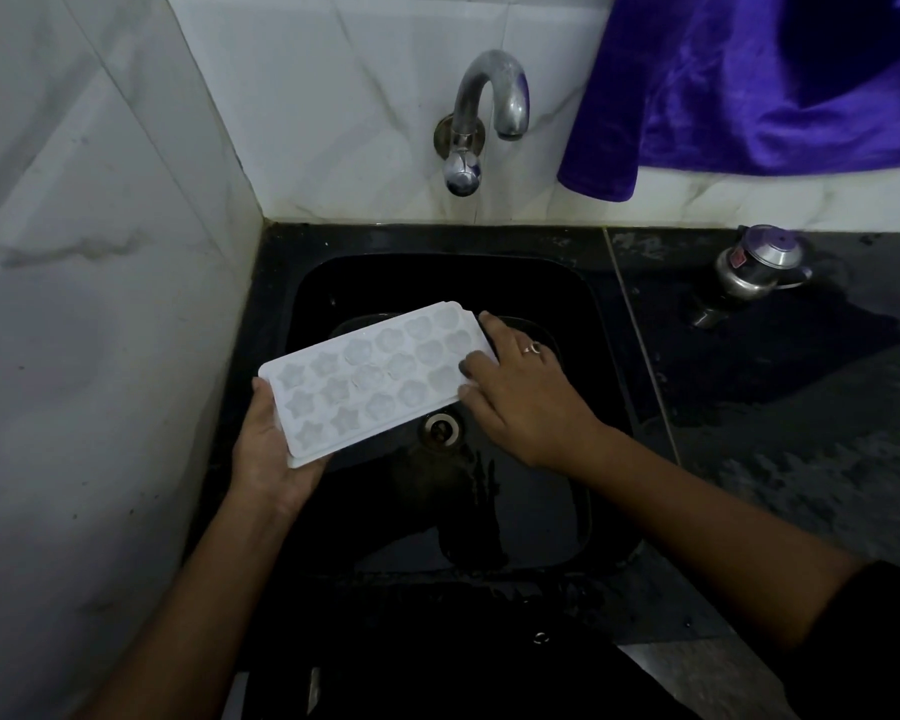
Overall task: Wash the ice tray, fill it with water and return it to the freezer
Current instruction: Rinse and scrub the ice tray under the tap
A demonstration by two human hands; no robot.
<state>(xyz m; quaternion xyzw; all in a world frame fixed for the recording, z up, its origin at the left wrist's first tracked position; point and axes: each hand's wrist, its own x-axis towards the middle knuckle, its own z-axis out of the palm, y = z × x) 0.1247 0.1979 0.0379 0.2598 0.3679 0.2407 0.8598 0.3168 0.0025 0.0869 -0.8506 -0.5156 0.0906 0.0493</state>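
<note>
Ice tray: white ice tray (375, 374) with star- and flower-shaped moulds facing up, held between both hands over the sink, its long side running from the left hand up and away to the right hand.

Left hand: the left hand (266, 454) grasps the tray's near end from below, with the palm under the corner, the thumb lying along the short edge and the fingers hidden beneath.

Right hand: the right hand (520, 392) lies over the tray's far end. The thumb is at the near long edge and one finger reaches round the far corner, while the others are bent onto the top face. It appears to clasp the end, though the view is too dark to show whether any fingers hook underneath. A ring (532, 348) sits on one finger.

Sink: black sink (541, 511) directly under both hands, its floor looking wet. The drain (440, 428) shows just below the right thumb, between the two wrists.

Tap: curved metal tap (489, 96) on the tiled wall (100, 252), well beyond the hands. No water runs from it.

Surface: dark surface (775, 407) off to the right of the right hand, patchy and seemingly wet. A small lidded metal pot (759, 267) stands on it, well apart from the tray.

Cloth: purple cloth (775, 80) hangs above the pot, far past the right hand.
</note>
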